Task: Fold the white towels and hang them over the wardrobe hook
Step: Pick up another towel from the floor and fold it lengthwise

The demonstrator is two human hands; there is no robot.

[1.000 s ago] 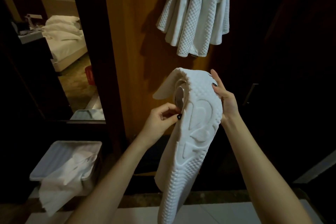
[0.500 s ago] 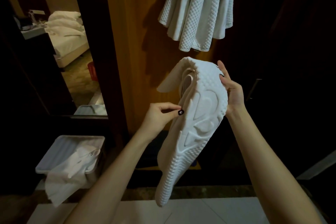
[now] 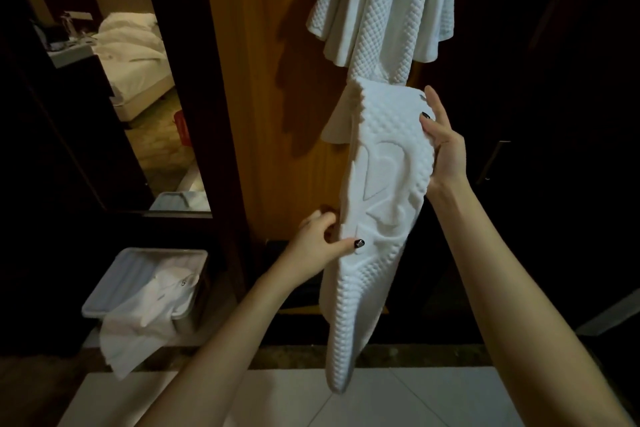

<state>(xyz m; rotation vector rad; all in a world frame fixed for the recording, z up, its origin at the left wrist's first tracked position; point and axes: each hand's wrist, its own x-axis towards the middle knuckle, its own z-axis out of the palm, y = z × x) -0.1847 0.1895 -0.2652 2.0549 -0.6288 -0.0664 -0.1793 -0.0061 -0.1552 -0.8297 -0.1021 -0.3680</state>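
The folded white towel (image 3: 384, 204) hangs mid-frame, left hand (image 3: 320, 246) pinching its edge at 7 o'clock, right hand (image 3: 448, 152) gripping its side at 2 o'clock — just below the hung towels (image 3: 381, 3) at 12.

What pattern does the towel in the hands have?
The towel is white, bumpy, with an embossed heart shape; head view.
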